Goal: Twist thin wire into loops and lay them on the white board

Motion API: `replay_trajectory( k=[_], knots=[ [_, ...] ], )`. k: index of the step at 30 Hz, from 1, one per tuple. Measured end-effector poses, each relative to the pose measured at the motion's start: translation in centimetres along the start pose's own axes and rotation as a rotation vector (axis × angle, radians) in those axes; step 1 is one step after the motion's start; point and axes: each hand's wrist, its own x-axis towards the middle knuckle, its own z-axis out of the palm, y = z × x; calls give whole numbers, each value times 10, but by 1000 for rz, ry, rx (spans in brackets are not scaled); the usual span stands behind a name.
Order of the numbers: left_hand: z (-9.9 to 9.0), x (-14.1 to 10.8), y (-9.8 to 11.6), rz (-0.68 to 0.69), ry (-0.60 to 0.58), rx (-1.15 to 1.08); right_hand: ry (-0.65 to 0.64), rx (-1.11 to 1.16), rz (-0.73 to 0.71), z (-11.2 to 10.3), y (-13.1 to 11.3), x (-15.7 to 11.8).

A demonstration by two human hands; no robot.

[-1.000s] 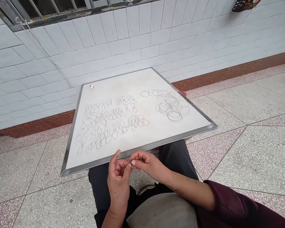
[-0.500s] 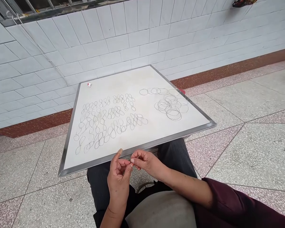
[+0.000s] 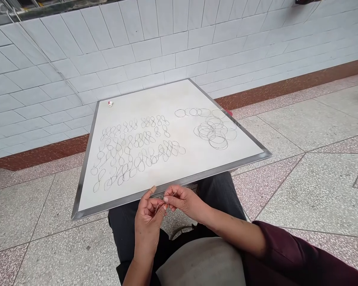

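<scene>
Both hands meet just in front of the near edge of a white board [image 3: 167, 93] with a metal rim. My left hand [image 3: 150, 214] pinches a thin wire loop [image 3: 158, 207] between thumb and fingers, its index finger, with a tan wrap at the tip, pointing up. My right hand [image 3: 181, 200] pinches the same wire close beside, fingertips nearly touching the left ones. Part of the loop is hidden by the fingers. On the board's left lie rows of thin wire figure-eights [image 3: 140, 163]. Plain round wire rings [image 3: 217, 141] lie overlapping at the right.
A small white and red object [image 3: 110, 104] sits at the board's far left corner. Behind the board stands a white tiled wall [image 3: 152, 47] with a cord hanging down it. Something red [image 3: 229, 113] shows past the board's right edge. My legs [image 3: 123, 230] are under the near edge.
The view has shifted slightly. Both hands keep their pinch on the wire, and its curve between them shows more clearly. The wire pieces on the board look unchanged.
</scene>
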Motion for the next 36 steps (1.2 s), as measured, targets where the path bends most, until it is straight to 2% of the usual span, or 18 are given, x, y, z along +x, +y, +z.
replay_trajectory(
  k=[5,10,21,36],
  knots=[
    [0,-1,-1,40,23,37,24,-144,-30,-1,5,1],
    [0,-3,-1,42,34,13,30,-178,-43,-1,6,1],
    [1,-4,-3,35,44,1,-17,60,-8,1,0,-4],
    [2,-4,-3,-3,60,35,-51,100,4,2,2,-5]
  ],
)
